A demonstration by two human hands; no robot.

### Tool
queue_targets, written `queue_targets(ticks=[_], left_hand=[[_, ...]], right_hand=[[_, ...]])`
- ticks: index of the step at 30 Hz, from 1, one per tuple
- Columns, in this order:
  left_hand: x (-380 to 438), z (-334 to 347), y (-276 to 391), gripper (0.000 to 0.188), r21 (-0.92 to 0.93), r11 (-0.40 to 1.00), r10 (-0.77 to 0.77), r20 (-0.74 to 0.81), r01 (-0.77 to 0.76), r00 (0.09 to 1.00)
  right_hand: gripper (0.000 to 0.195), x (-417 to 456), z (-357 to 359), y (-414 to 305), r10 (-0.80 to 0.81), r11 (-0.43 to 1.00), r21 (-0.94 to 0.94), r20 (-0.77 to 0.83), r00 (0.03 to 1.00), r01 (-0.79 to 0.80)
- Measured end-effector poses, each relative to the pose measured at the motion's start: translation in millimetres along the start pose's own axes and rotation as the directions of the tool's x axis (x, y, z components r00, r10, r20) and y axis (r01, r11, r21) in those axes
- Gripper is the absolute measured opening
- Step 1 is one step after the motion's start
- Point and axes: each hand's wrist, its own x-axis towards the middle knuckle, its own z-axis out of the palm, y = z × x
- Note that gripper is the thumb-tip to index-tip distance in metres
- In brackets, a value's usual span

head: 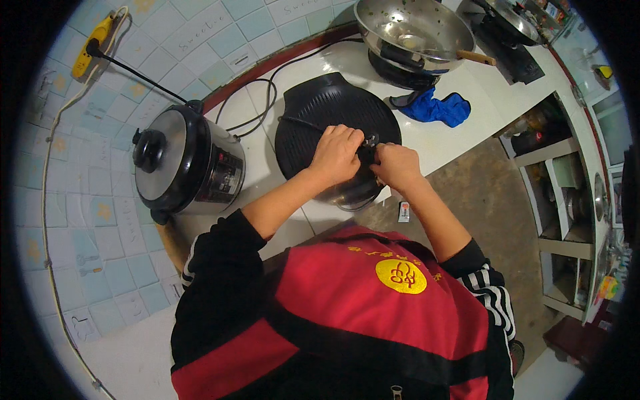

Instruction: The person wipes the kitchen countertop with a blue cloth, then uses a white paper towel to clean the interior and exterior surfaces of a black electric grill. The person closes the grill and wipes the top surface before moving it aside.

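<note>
Before me on the white counter lies a round black appliance with a ribbed surface and a shiny curved rim on the side nearest me. My left hand is curled over its right part, fingers bent around a small dark part with a metallic glint. From the other side my right hand pinches the same part between thumb and fingers. The fingertips hide much of it, so I cannot tell exactly what it is.
An electric pressure cooker stands left, plugged into a yellow power strip. A black cord loops behind. Beyond are a blue cloth and a steel wok with a wooden handle. Open shelves stand right.
</note>
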Motion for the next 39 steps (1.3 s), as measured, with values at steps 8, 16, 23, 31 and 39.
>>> queue_targets(ticks=[8,16,23,31,39], left_hand=[[-9.6,-6.0,2.0,0.045,0.027,0.994,0.110,0.006,-0.110,0.994],[-10.7,-11.5,4.1,0.046,0.104,0.985,0.126,0.084,-0.135,0.988],[-9.6,-16.4,-9.3,0.039,-0.131,0.991,0.019,0.159,0.002,0.987],[-9.8,-16.0,-10.0,0.037,-0.212,0.975,-0.047,0.118,0.071,0.992],[-20.3,-29.6,10.9,0.041,-0.111,0.993,0.045,-0.014,-0.046,0.999]], right_hand=[[0.019,-11.2,3.4,-10.9,0.045,0.998,-0.031,-0.103,0.994,-0.048],[0.036,-24.8,14.4,-9.4,0.041,0.990,0.142,-0.284,0.958,-0.001],[0.053,-30.0,3.4,-11.8,0.193,0.931,0.355,-0.272,0.943,-0.088],[0.025,-12.6,-8.4,-3.3,0.092,0.967,0.228,0.084,0.992,-0.110],[0.025,-12.0,26.1,14.4,0.221,0.887,0.432,-0.084,0.972,-0.164]])
